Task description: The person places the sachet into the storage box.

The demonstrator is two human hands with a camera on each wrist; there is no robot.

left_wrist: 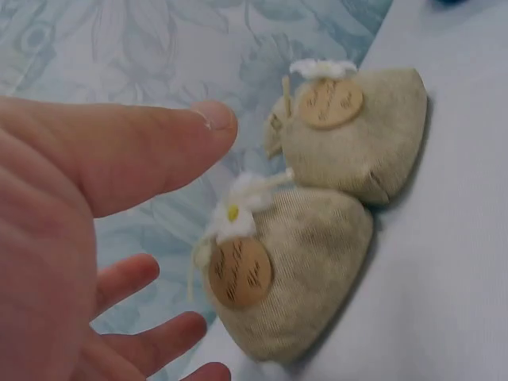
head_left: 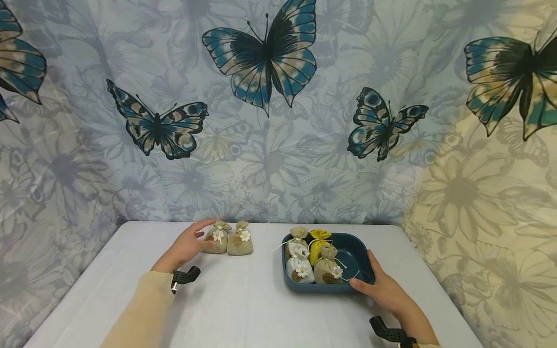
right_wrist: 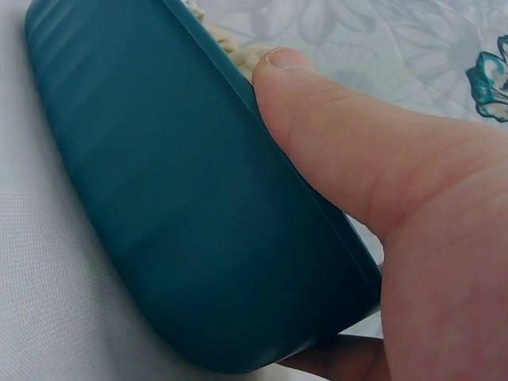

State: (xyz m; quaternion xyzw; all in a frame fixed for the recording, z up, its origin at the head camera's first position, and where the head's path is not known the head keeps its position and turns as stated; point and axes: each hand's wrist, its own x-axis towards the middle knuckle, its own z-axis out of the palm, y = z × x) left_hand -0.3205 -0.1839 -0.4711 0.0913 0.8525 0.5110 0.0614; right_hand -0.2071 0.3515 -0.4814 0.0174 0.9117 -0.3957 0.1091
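Note:
Two beige drawstring pouches stand side by side at the back left of the table. My left hand [head_left: 186, 247] is at the nearer-left pouch [left_wrist: 290, 270], fingers spread with thumb apart, around its left side. Beside it, the second pouch [head_left: 240, 241] also carries a white daisy and a round tag. My right hand [head_left: 383, 288] grips the right front corner of a dark blue basin [right_wrist: 182, 198], thumb over the rim and fingers along the outer side. Inside the basin are a white pouch [head_left: 300, 268], a yellow pouch [head_left: 318, 251] and two beige ones, one in front [head_left: 326, 269].
A white cloth covers the table [head_left: 235, 304]. Directly behind its far edge hangs a butterfly-print curtain [head_left: 270, 183], which also runs along both sides. The right part of the basin's floor [head_left: 354, 258] shows beside the pouches. Each wrist wears a black strap mount [head_left: 184, 275].

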